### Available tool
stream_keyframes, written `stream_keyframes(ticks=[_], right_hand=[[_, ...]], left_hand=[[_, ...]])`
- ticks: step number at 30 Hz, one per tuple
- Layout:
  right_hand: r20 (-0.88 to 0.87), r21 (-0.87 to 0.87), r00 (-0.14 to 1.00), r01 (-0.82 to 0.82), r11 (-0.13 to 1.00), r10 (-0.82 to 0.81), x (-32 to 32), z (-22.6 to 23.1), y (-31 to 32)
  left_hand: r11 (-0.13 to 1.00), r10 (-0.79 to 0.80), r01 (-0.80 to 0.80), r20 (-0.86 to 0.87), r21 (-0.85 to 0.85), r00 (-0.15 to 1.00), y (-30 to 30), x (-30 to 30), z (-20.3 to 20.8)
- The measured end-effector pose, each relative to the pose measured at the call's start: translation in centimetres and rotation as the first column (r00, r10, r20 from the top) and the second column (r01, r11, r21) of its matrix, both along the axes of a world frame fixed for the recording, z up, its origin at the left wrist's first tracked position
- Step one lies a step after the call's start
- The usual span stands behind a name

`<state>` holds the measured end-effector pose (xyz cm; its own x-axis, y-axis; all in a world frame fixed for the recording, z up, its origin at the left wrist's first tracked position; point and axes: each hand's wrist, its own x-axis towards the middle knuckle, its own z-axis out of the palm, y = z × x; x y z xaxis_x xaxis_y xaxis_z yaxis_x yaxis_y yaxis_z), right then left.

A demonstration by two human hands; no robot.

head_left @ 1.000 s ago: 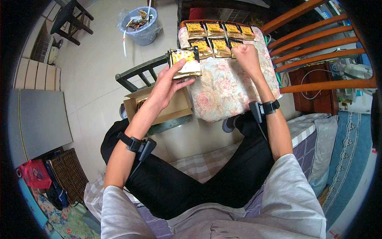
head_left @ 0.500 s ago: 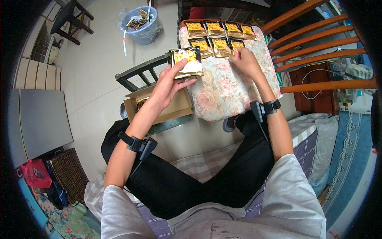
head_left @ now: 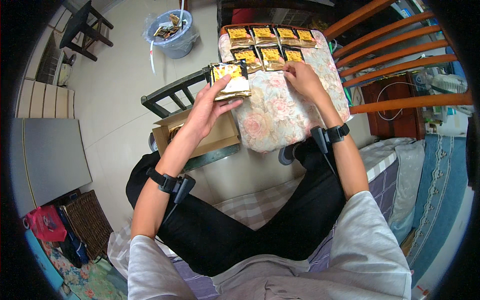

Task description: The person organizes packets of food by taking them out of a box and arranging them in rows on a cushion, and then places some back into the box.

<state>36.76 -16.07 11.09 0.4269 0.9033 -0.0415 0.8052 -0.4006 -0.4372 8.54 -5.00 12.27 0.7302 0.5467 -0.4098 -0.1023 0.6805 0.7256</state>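
My left hand (head_left: 209,102) is closed around a small stack of black, gold and yellow foil packets (head_left: 230,85), thumb on top. It hovers just left of the flower-patterned seat (head_left: 280,107). On the seat's far part lie similar packets in two rows; the far row holds several, such as the foil packet (head_left: 264,34). Three packets form the nearer row. My right hand (head_left: 304,80) has its fingers curled together at the lower edge of that row's rightmost packet (head_left: 292,53), partly covering it. Whether the fingertips grip the packet is hidden.
An open cardboard box (head_left: 215,135) sits below my left forearm on a dark green wooden chair (head_left: 170,97). Farther left stands a lined blue bin (head_left: 177,47) with wrappers in it. Orange wooden slats (head_left: 395,60) rise along the right side. A dark stool (head_left: 85,30) stands far left.
The whole view has shifted slightly left. My right hand stays by the rightmost near packet, its fingers a little less tightly folded. The left hand still holds its stack.
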Motion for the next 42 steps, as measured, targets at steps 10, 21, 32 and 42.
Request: stream_keyframes(ticks=[10, 21, 32, 42], right_hand=[[0.019, -0.028, 0.996, 0.088, 0.996, -0.088, -1.5, 1.9, 0.4], [-0.676, 0.371, 0.668, -0.057, 0.927, 0.311, -9.3, 0.9, 1.7], [-0.797, 0.389, 0.526, 0.075, 0.918, 0.295, -10.1, 1.2, 2.5], [-0.857, 0.346, 0.458, 0.172, 0.922, 0.236, -8.2, 1.4, 2.1]], left_hand=[[1.0, -0.022, 0.022, 0.011, 0.003, 1.0, 0.0, -0.1, 0.2], [0.991, -0.045, 0.046, -0.007, 0.123, 0.999, -0.9, 0.4, 0.1], [1.0, -0.018, 0.018, 0.074, 0.001, 0.997, -0.5, 1.0, -0.1], [0.999, 0.002, -0.005, 0.066, 0.034, 0.998, -0.4, 1.5, -0.3]])
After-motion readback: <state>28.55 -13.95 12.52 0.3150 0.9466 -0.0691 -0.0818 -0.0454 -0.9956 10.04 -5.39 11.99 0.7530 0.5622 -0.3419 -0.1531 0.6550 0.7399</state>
